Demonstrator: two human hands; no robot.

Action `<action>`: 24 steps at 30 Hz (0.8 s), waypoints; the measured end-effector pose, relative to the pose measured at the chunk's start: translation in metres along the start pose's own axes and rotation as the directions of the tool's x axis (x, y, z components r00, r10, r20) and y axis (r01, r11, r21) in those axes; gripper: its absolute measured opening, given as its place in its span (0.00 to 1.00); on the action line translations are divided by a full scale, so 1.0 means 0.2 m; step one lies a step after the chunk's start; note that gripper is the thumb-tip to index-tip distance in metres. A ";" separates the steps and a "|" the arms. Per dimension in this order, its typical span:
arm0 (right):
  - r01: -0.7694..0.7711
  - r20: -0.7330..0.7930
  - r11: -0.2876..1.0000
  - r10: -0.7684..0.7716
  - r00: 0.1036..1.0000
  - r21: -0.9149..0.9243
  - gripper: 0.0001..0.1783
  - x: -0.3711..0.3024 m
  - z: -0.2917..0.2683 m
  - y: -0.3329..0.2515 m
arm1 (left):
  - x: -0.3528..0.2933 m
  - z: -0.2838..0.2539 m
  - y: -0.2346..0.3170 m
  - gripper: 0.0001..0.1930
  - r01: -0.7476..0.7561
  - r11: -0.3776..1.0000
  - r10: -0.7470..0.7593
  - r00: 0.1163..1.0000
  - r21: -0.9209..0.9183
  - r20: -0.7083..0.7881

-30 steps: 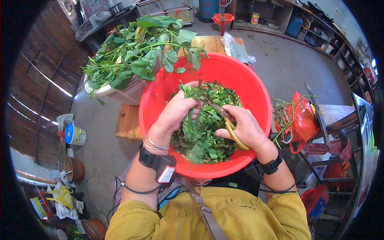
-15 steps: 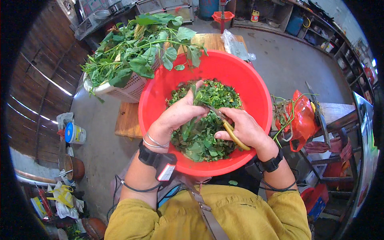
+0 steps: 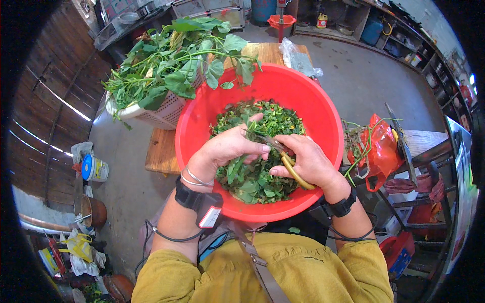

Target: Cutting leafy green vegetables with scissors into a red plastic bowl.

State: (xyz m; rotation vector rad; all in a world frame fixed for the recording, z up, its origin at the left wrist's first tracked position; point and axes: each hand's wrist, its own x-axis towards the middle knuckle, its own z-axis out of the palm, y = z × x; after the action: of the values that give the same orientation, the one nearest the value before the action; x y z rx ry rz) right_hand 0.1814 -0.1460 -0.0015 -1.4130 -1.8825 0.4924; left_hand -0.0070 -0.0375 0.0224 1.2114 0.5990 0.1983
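A wide red basin [image 3: 321,126] stands in front of me, with chopped green leaves [image 3: 257,189] heaped inside. Over the heap, my left hand [image 3: 235,144] is closed around a bunch of leafy greens [image 3: 235,169], some leaves hanging below the fingers. My right hand [image 3: 305,159] grips scissors [image 3: 290,166] with yellow handles. Their dark blades point left and meet the greens beside my left fingers; whether they are fully closed I cannot make out.
Behind the basin at left, a pale plastic basket [image 3: 161,113] overflows with long leafy stems [image 3: 187,65]. A wooden table [image 3: 161,151] lies beneath. To the right are a red plastic bag [image 3: 381,146] with loose stems and a large blade [image 3: 404,151]. A lidded bucket [image 3: 96,168] sits on the floor left.
The fingers of my left hand have lowered and curled slightly, and the greens in them have shifted. My right hand and the scissors have barely moved.
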 end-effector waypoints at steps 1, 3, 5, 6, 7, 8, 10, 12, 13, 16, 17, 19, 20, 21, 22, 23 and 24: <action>0.030 -0.024 0.998 -0.031 0.999 -0.054 0.33 0.00 0.00 -0.01 | 0.00 0.00 -0.01 0.45 0.015 1.000 -0.015 1.000 -0.009 -0.005; 0.002 0.007 0.998 -0.002 1.000 -0.068 0.33 0.01 -0.02 -0.01 | 0.00 -0.01 0.00 0.41 0.037 0.999 -0.038 0.999 0.006 0.019; -0.025 0.040 0.996 0.028 0.999 -0.082 0.32 0.00 -0.02 -0.01 | 0.00 -0.02 0.00 0.38 0.061 0.998 -0.062 0.997 0.021 0.042; -0.009 0.012 0.997 0.010 1.000 -0.075 0.31 0.00 -0.02 -0.01 | 0.00 -0.02 0.00 0.30 0.062 0.998 -0.063 0.997 0.031 0.038; 0.006 -0.016 0.998 -0.007 1.000 -0.068 0.30 0.00 -0.02 -0.01 | 0.01 -0.02 0.00 0.23 0.063 0.997 -0.064 0.997 0.040 0.033; 0.006 -0.016 0.998 -0.008 1.000 -0.068 0.30 0.00 -0.02 -0.02 | 0.01 -0.03 0.00 0.23 0.062 0.997 -0.064 0.997 0.040 0.033; 0.017 -0.049 0.997 -0.021 0.999 -0.076 0.27 0.00 -0.02 -0.03 | 0.00 -0.03 0.01 0.17 0.101 0.994 -0.102 0.994 0.047 0.023; 0.014 -0.063 0.996 -0.019 0.998 -0.084 0.26 0.00 -0.01 -0.01 | 0.01 -0.03 0.01 0.17 0.089 0.995 -0.090 0.996 0.049 0.021; 0.010 -0.077 0.996 -0.018 0.997 -0.093 0.26 -0.01 0.00 0.00 | 0.01 -0.03 0.01 0.16 0.076 0.996 -0.077 0.997 0.051 0.020; -0.069 -0.012 0.990 0.068 0.998 -0.125 0.25 0.00 -0.02 -0.03 | 0.01 -0.03 0.00 0.11 0.041 0.997 -0.041 0.999 0.069 0.005; -0.069 -0.012 0.990 0.068 0.998 -0.124 0.25 0.00 -0.02 -0.03 | 0.01 -0.03 -0.01 0.11 0.041 0.997 -0.041 0.999 0.069 0.005; -0.098 0.015 0.988 0.101 0.995 -0.123 0.24 0.00 -0.01 -0.03 | 0.03 -0.03 -0.02 0.20 0.032 0.994 -0.039 0.997 0.100 0.066; -0.098 0.014 0.987 0.101 0.995 -0.123 0.24 0.00 -0.01 -0.02 | 0.03 -0.03 -0.02 0.20 0.032 0.994 -0.039 0.997 0.101 0.067; -0.178 0.027 0.983 0.180 0.983 -0.047 0.25 0.00 -0.01 -0.01 | 0.03 -0.02 -0.02 0.27 0.025 0.994 -0.028 0.999 0.103 0.023; -0.258 0.046 0.966 0.256 0.966 0.028 0.26 0.00 -0.01 0.01 | 0.04 -0.01 -0.02 0.34 0.018 0.994 -0.016 1.000 0.107 -0.021; -0.259 0.042 0.965 0.258 0.965 0.027 0.26 0.00 0.01 0.04 | 0.05 0.00 -0.03 0.34 0.017 0.994 -0.015 1.000 0.109 -0.017; -0.251 0.018 0.934 0.255 0.967 0.255 0.27 0.00 0.03 0.06 | 0.06 0.02 -0.05 0.38 -0.027 0.987 0.030 0.999 0.156 -0.016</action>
State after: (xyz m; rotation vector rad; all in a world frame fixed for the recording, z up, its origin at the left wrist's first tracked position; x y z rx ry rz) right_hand 0.1839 -0.1413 -0.0137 -1.4836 -1.5649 0.8170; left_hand 0.0024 -0.0391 0.0104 1.3706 0.6221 0.1890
